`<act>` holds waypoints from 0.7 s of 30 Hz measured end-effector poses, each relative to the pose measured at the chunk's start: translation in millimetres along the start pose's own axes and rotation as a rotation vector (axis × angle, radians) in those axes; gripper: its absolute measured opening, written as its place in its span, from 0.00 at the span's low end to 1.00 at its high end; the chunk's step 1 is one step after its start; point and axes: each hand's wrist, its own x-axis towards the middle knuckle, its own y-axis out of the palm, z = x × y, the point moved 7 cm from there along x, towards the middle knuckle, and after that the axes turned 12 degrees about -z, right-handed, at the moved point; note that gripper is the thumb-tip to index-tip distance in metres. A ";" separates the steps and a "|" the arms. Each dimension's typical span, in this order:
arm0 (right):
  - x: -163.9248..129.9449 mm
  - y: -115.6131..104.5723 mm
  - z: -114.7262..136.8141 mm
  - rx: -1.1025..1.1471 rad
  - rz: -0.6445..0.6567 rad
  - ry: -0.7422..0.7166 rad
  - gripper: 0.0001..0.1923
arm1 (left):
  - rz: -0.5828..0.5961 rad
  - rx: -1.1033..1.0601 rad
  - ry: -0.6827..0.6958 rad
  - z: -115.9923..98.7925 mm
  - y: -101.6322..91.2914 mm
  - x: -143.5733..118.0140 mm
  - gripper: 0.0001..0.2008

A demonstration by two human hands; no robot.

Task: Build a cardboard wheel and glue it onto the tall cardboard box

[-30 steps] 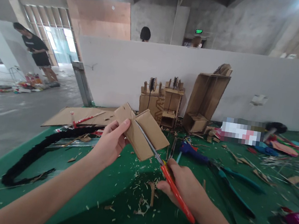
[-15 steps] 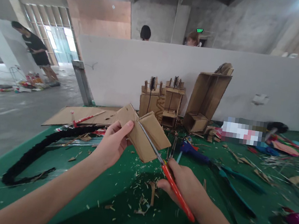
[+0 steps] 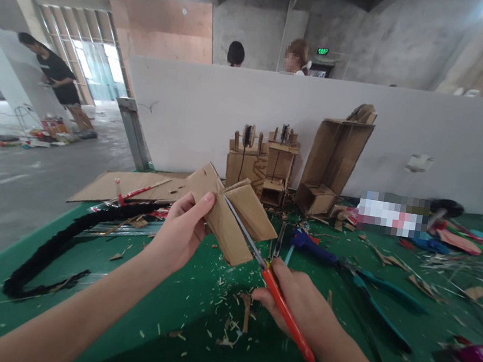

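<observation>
My left hand (image 3: 184, 227) pinches a piece of brown cardboard (image 3: 227, 233) by its left part, thumb on top, above the green table. A long slit splits the cardboard, and its right flap (image 3: 255, 210) stands a little apart. In my right hand (image 3: 296, 298) is a pair of scissors (image 3: 282, 302) with red handles. Their blades lie in the slit, pointing up and left. Part of the handles is hidden behind my right fingers. Small cardboard scraps (image 3: 244, 311) and pale shreds lie on the table below.
Cardboard structures with spools (image 3: 244, 160) and a tall open cardboard box (image 3: 333, 158) stand against the white partition (image 3: 179, 111). Teal-handled pliers (image 3: 380, 304) and a blue-handled tool (image 3: 313, 247) lie at right. A black fuzzy strip (image 3: 50, 243) curves at left. Other people are beyond.
My hands, the scissors and the cardboard hold almost the same pose. Behind the partition, one person's head has moved left and higher.
</observation>
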 end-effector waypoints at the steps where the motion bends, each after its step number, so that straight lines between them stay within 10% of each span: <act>1: 0.3 0.0 0.4 0.000 0.001 -0.003 0.27 | -0.006 0.003 0.003 -0.4 -0.5 -0.3 0.10; 21: 3.8 1.0 -2.9 -0.036 0.083 0.055 0.25 | -0.025 0.022 0.011 -2.4 -1.8 -2.7 0.12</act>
